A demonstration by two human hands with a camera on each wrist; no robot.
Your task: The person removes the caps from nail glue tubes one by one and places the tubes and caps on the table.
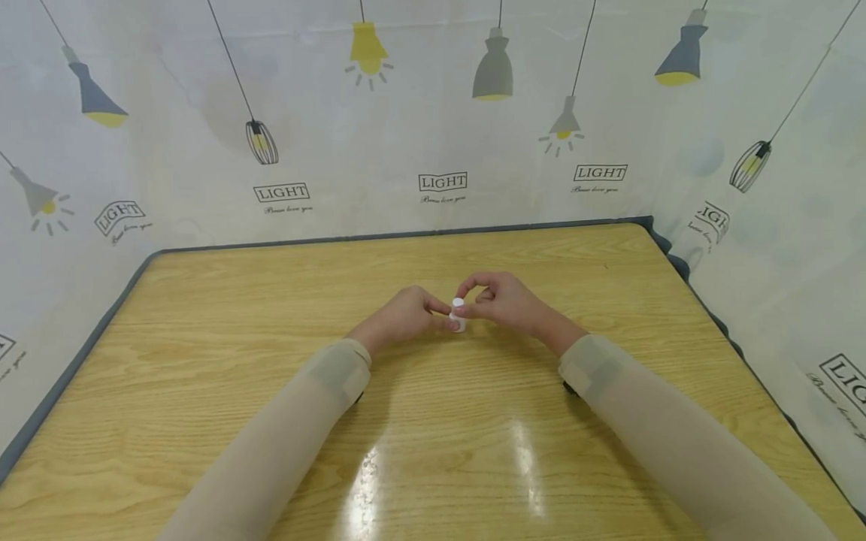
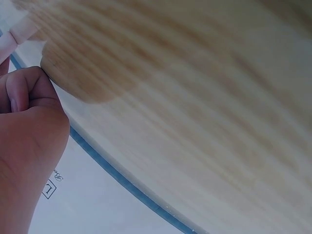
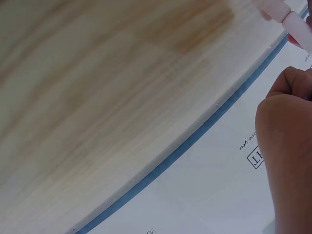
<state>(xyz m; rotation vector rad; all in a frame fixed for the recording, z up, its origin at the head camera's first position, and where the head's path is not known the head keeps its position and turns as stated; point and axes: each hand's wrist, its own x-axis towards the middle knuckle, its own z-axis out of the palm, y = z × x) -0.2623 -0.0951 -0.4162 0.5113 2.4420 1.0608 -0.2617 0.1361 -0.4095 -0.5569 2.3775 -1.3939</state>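
A small white bottle [image 1: 459,326] with a white cap [image 1: 458,302] stands upright near the middle of the wooden table. Its lower part is pinched by my left hand [image 1: 409,315], which comes in from the left side. From the right, my right hand [image 1: 507,304] has thumb and index finger at the cap, gripping it. In the left wrist view, part of the bottle [image 2: 23,28] shows at the upper left corner. The right wrist view has the bottle [image 3: 276,9] and its cap [image 3: 298,31] at the upper right, with a thin seam between them. Some fingertips are cut off in both wrist views.
The wood-grain table [image 1: 223,361] has a dark blue edge at its back and sides. Behind it hangs a pale cloth [image 1: 433,135] printed with lamps and lettering. Both forearms, in light sleeves [image 1: 271,436], reach over the front of the table.
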